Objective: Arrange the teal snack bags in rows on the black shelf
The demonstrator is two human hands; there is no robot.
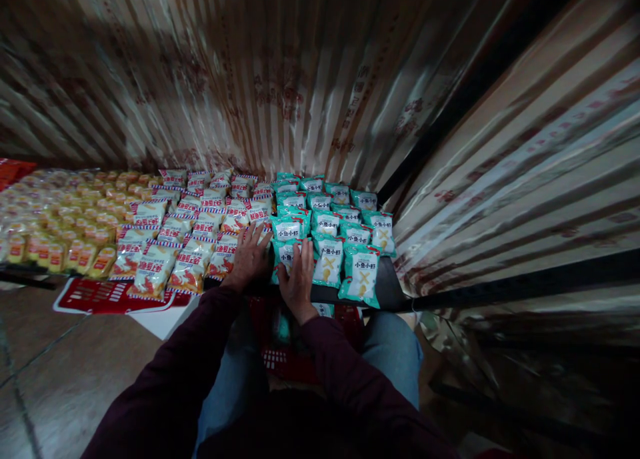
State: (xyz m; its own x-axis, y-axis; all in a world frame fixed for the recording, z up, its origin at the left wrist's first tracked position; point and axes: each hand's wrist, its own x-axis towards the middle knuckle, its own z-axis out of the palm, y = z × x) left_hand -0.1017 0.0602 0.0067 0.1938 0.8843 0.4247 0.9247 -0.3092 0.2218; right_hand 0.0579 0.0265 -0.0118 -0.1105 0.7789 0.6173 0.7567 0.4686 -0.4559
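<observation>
My left hand (pixel 251 256) lies with its fingers spread at the right edge of the red-and-white snack bags (pixel 191 262), where they meet the teal ones. My right hand (pixel 299 279) rests its outstretched fingers on a front teal snack bag (pixel 285 251), covering part of it. Neither hand is wrapped round a bag. More teal bags (pixel 363 272) stand in rows to the right, reaching back to the rear of the dark shelf (pixel 390 282).
Small yellow packaged snacks (pixel 80 254) fill the shelf's left part. Below the shelf are a red sign (pixel 100 296) and a red basket (pixel 293 362) between my knees. Printed plastic sheeting (pixel 280 66) hangs behind; a dark metal post (pixel 435 139) rises at the right.
</observation>
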